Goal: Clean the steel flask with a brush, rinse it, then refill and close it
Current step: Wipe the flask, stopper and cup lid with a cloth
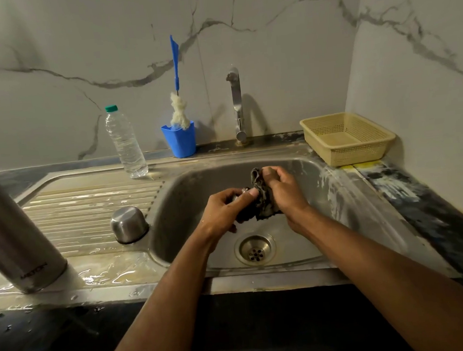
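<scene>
1. We see a dark tabletop (438,213) along a marble wall, and a steel sink (338,194) with a ribbed draining board is set into it. The draining board is wet near the front edge.
2. The steel flask (14,230) stands on the draining board at the left edge of the tabletop. It has no cap on it as far as we can see, and its top goes out of the picture.
3. A beige plastic basket (347,140) sits at the back right corner of the tabletop, just beside the sink.
4. A clear water bottle (125,142) with a green cap stands at the back edge of the draining board.
5. A blue cup (181,140) stands near the bottle at the back edge, and the brush (176,68) with a blue handle stands upright in it. The tap (236,105) rises to the right of it.
6. Our two hands are together over the sink basin. The left hand (225,212) grips a small shiny part, mostly hidden, so we cannot tell what it is. The right hand (282,190) grips a dark wet cloth (263,203) and presses it against that part.
7. A steel cup-shaped lid (129,223) lies upside down on the draining board, touching the left rim of the basin.
8. The drain (255,249) is below the hands.
</scene>
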